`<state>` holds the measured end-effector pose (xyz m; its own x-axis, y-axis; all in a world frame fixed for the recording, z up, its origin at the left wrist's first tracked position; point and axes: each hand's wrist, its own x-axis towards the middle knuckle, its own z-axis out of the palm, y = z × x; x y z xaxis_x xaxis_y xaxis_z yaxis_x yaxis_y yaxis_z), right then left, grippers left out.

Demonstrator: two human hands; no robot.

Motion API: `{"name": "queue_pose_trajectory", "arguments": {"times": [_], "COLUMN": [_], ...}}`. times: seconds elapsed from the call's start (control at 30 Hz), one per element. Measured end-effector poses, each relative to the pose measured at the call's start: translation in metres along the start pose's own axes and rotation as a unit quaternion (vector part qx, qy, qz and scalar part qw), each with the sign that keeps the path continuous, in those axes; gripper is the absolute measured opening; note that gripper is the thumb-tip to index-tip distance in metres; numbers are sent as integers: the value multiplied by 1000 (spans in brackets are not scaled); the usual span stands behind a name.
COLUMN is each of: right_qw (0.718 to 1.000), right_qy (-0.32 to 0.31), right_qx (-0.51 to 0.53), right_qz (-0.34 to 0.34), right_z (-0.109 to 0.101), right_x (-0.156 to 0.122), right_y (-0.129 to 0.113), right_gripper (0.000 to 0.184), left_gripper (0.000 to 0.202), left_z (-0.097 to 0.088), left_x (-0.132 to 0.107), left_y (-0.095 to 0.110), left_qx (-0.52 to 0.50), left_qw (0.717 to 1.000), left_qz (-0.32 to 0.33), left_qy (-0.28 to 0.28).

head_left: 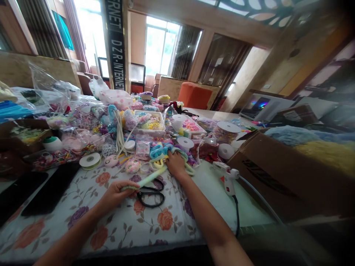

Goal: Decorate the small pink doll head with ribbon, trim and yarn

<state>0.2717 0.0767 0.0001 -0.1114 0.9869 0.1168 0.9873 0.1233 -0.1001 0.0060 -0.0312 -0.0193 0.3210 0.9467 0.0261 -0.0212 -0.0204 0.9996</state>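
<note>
My left hand (pixel 122 190) is closed around one end of a pale green-yellow plush strip (pixel 152 177). That strip slants up and to the right toward a heap of blue, yellow and green plush strips (pixel 161 150). Over the heap lies my right hand (pixel 176 164), its fingers curled down onto the plush; the fingertips are partly hidden. Black-handled scissors (pixel 151 198) lie on the flowered cloth (pixel 111 225) just below the pale strip, which crosses over them. Pink round plush pieces (pixel 133 165) sit left of the heap.
A white glue gun (pixel 229 181) with a cord lies right of my right arm. Beyond it stands a large cardboard box (pixel 266 177) with fluffy material. Ribbon rolls (pixel 90 160), bagged trinkets and bead trays (pixel 151 122) crowd the back. Two dark flat objects (pixel 51 188) lie at left.
</note>
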Motion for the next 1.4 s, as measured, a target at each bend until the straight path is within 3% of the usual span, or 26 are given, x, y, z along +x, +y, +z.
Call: {"name": "queue_pose_trajectory", "arguments": {"times": [0.13,0.27,0.4,0.5,0.6,0.8,0.9,1.0,1.2,1.4], "right_qw": [995,986,991,997,997,998,994,987,942,943], "right_qy": [-65,-116,-115,-75,-27,52,103,130,88,-26], "right_qx": [50,75,38,-21,-66,-41,0,50,143,176], "right_qz": [-59,-87,-51,9,41,-7,-25,-85,-289,-281], "right_z": [-18,-50,-80,-88,-79,-37,-18,-6,7,2], "right_x": [-12,-31,-49,-54,-49,-31,-39,-57,-90,-89], "right_y": [16,36,38,30,18,9,5,-10,-52,-56], "right_gripper": [63,75,56,33,24,24,37,52,25,26], "left_gripper": [30,35,32,31,32,34,34,32,30,29], "left_z": [-4,-7,-8,-7,-8,-14,-22,-32,-37,-35], "left_x": [-2,-6,-9,-10,-10,-10,-3,13,42,44], "left_y": [-2,-2,1,3,2,-4,0,17,57,45], "left_qx": [-53,-104,-117,-84,-55,-27,-7,-16,-48,-57], "left_qw": [998,993,992,995,996,997,998,999,999,998], "left_qz": [-20,-49,-38,-44,-59,-49,-45,-21,0,-21], "left_qy": [14,22,-1,5,26,48,41,28,0,-9]}}
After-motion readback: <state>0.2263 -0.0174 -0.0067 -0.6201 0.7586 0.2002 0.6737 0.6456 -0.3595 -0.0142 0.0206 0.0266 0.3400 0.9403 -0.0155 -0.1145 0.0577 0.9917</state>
